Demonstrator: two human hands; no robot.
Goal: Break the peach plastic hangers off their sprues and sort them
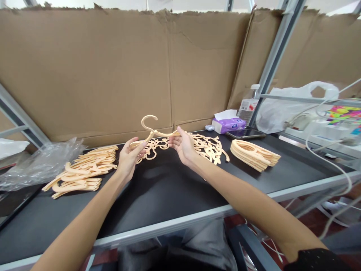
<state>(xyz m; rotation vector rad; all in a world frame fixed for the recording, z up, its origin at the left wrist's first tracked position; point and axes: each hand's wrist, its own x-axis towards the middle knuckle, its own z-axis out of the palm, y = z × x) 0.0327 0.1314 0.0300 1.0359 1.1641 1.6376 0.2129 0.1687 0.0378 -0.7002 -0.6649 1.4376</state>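
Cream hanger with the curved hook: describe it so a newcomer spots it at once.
Find the black tabletop before the tall brown cardboard wall. Above its middle, the person's left hand and right hand hold the cream hanger, its curved hook upward. Neighbouring cream pieces lie piled on the tabletop; only this one is held up.

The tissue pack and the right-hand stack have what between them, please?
The head view shows a dark phone between the tissue pack and that stack.

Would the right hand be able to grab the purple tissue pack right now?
Probably, if it lets go first: the right hand seems to be holding the hanger. Only low, scattered pieces lie between that hand and the tissue pack.
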